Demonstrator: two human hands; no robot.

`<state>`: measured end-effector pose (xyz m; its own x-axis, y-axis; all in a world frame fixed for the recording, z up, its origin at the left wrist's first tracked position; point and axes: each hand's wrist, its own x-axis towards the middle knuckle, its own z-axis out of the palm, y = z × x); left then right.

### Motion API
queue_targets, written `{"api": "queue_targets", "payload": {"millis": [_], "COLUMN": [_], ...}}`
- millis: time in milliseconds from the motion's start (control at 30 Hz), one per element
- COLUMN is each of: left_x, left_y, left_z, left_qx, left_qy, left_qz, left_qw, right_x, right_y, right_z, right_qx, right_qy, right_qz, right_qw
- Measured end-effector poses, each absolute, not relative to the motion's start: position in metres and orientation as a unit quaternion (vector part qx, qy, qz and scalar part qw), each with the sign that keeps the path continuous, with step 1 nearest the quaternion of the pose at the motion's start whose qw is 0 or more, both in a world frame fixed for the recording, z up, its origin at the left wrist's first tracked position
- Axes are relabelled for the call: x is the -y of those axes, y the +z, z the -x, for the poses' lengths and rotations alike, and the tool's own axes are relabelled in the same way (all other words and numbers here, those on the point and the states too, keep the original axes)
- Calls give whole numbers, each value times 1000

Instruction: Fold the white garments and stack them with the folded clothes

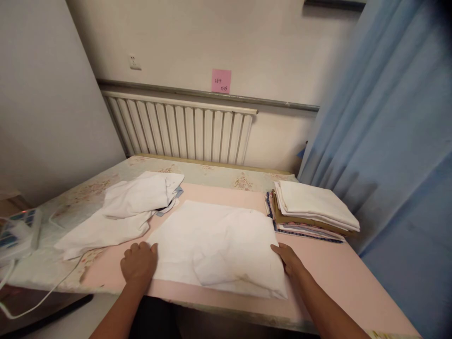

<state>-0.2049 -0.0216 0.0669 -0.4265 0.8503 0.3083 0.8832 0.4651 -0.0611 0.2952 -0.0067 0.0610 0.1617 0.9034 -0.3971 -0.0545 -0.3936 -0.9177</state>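
A white cloth (222,240), folded flat, lies on the pink pad in front of me, with creases and a faint brownish mark near its lower right. My left hand (139,261) is closed at its left edge, the thumb against the fabric. On the opposite side, my right hand (287,259) pinches the right edge between thumb and fingers. Some fingertips are hidden under or behind the cloth. Left of it sits a loose heap of white fabric (130,212), with a grey-blue piece showing at its side.
A neat stack of folded cloths (314,207) stands at the right of the pink pad (339,273). A flowered cover (243,181) spans the table. A white cable (52,292) and an appliance (21,235) are at the left. Behind are a radiator (187,127) and blue curtain (374,117).
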Motion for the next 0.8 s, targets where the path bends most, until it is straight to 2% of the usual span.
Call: {"api": "queue_targets", "payload": {"millis": [200, 333, 633, 700, 800], "left_x": [12, 9, 20, 24, 25], "left_y": [70, 69, 73, 76, 82], "left_z": [214, 220, 266, 262, 238], "left_qx": [866, 843, 844, 849, 818], "left_qy": [-55, -57, -38, -38, -71], "left_qz": [495, 528, 532, 527, 545], "left_qw": [-34, -79, -52, 13, 170], "right_x": [4, 0, -19, -18, -13], "right_y": [58, 56, 48, 47, 49], "right_z": [-297, -293, -251, -247, -246], "right_qx": [330, 329, 369, 380, 397], "right_qy": [559, 556, 505, 491, 480], "right_qz": [624, 629, 651, 656, 655], "right_qw": [434, 432, 429, 429, 428]}}
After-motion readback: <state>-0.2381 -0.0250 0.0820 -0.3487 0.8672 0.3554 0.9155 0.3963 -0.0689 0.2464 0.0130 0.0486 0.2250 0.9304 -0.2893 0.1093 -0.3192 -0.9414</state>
